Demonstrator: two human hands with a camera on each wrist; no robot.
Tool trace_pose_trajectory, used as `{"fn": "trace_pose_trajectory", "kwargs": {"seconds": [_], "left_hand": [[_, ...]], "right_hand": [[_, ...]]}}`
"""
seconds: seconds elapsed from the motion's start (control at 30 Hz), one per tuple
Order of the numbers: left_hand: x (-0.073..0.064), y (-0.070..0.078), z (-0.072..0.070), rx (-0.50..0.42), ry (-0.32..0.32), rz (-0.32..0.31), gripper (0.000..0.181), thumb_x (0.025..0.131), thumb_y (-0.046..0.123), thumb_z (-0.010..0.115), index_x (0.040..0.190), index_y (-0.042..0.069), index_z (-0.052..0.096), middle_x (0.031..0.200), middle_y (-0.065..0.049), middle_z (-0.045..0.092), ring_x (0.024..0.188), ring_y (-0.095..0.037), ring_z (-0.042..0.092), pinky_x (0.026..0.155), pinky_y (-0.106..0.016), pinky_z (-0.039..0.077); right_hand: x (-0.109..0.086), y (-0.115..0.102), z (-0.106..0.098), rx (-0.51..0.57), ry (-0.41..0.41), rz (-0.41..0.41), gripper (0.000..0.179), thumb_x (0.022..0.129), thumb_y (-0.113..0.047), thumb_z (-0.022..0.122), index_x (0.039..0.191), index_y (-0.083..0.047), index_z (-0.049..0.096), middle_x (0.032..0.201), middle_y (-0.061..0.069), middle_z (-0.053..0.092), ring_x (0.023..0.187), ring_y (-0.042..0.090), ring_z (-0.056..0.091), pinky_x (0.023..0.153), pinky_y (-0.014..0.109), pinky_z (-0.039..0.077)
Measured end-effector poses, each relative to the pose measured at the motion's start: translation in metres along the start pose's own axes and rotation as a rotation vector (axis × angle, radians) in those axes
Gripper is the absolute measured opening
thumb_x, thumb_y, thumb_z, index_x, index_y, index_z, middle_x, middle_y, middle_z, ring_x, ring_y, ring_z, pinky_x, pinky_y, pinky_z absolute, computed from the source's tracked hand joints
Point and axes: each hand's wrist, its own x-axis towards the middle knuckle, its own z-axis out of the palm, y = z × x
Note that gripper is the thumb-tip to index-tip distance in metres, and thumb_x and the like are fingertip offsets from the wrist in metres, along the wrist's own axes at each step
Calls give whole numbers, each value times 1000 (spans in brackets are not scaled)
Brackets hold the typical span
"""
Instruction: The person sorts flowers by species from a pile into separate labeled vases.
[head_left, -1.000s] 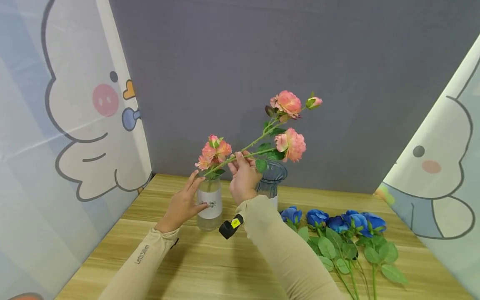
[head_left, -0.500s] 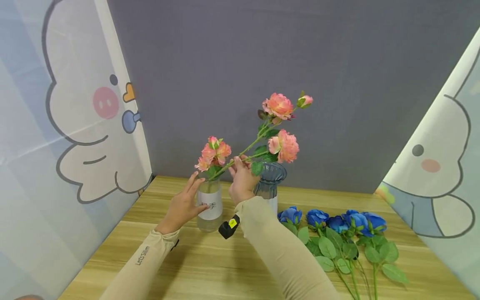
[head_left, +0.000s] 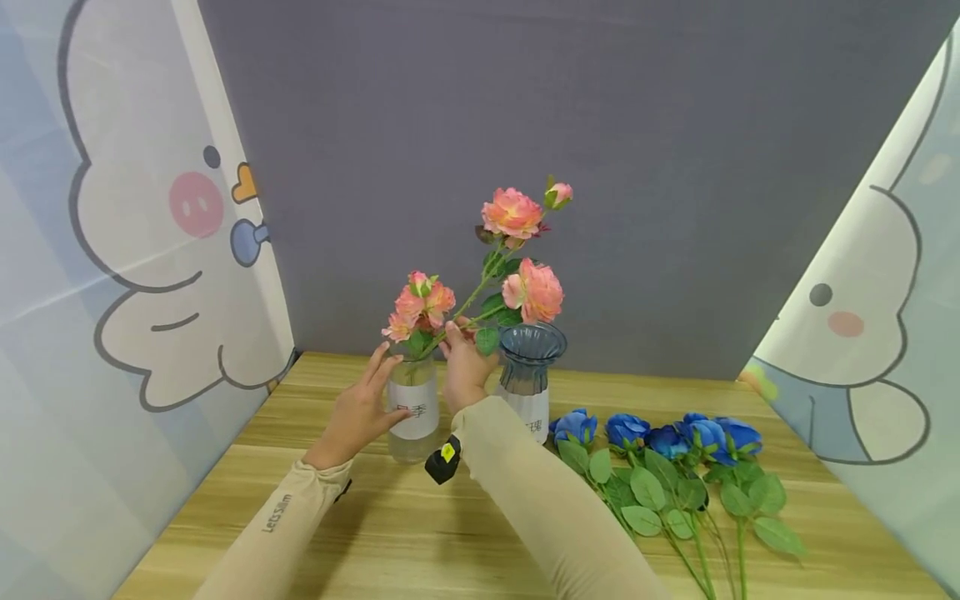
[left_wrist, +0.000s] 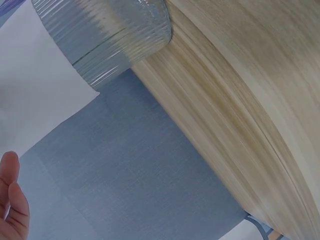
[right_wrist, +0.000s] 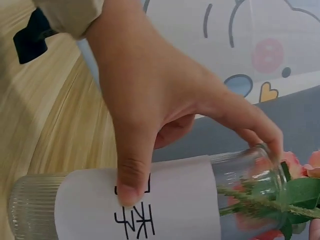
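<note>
My left hand (head_left: 360, 417) grips a clear glass vase (head_left: 414, 446) with a white label, thumb on the label and fingertips up by the rim. In the right wrist view this left hand (right_wrist: 150, 95) spans the vase (right_wrist: 35, 210). Pink flowers (head_left: 420, 307) stand in it. My right hand (head_left: 467, 367) pinches the green stem of a taller pink flower branch (head_left: 534, 290), which leans right with its lower end at the vase mouth. Fingers (left_wrist: 17, 205) and the ribbed vase base (left_wrist: 130, 30) show in the left wrist view.
A blue-tinted glass vase (head_left: 534, 343) with a label stands just right of my right hand. Several blue roses (head_left: 663, 440) with green leaves lie on the wooden table (head_left: 405, 542). A grey backdrop (head_left: 637, 125) rises behind, with cartoon panels (head_left: 157, 333) at both sides.
My right hand has moved left and slightly down with the flower branch, which stands more upright, its blooms shifted left. The left hand stays at the clear vase. The view has shifted slightly.
</note>
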Motion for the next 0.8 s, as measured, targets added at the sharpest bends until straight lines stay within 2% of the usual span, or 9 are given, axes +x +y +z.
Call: {"fn": "trace_pose_trajectory", "kwargs": {"seconds": [0.07,0.17,0.2,0.23,0.33,0.47,0.53,0.67,0.8], "left_hand": [[0,0,-1,1,-1,-1,95,52,14,95,132,3,44,142,-29,39,44,-2,27,41,-23,36],[0,0,-1,-1,-10,-7,95,52,14,95,132,3,44,142,-29,39,44,-2,27,41,-23,35],[0,0,-1,-1,-12,-9,96,52,14,95,132,4,44,143,-29,39,44,-2,27,41,-23,35],[0,0,-1,-3,-13,-8,96,52,14,95,132,3,44,143,-29,39,44,-2,27,41,-23,35],[0,0,-2,-5,-11,-3,95,52,13,95,132,3,44,142,-29,39,44,-1,25,41,-23,34],[0,0,-1,-1,-2,9,94,52,13,95,131,3,45,142,-29,40,44,-1,26,40,-23,34],[0,0,-1,3,1,13,94,52,14,95,131,2,45,141,-29,40,44,-2,27,40,-23,35],[1,-1,-1,5,-8,8,95,52,14,95,132,2,45,142,-29,39,44,-4,30,41,-24,37],[1,-2,0,8,-11,-2,95,52,14,95,132,3,45,142,-30,39,45,-4,31,42,-24,38]], "right_hand": [[0,2,1,-51,4,16,77,89,-2,66,145,2,14,110,13,60,102,30,63,91,35,48],[0,7,2,-74,4,-2,70,87,0,68,141,8,24,108,15,61,98,28,65,88,36,50],[0,8,2,-88,-5,-21,60,86,2,68,135,10,34,105,15,62,94,26,66,85,36,51],[0,9,3,-94,-6,-25,55,85,2,69,130,10,38,101,13,63,90,24,67,83,35,52],[-2,13,4,-138,-51,-105,22,82,6,70,101,11,60,90,13,67,78,18,66,76,35,54],[-5,16,3,-209,-90,-188,7,79,8,71,85,7,67,82,11,69,69,12,63,71,32,54],[-6,16,2,-232,-101,-199,8,78,8,72,85,8,68,82,10,69,69,12,63,71,32,54],[-5,17,0,-349,-130,-214,13,77,7,74,90,8,71,85,11,71,74,16,66,72,32,54],[-5,15,-1,-564,-178,-298,13,77,1,77,90,4,73,85,12,72,77,22,68,71,32,54]]}}
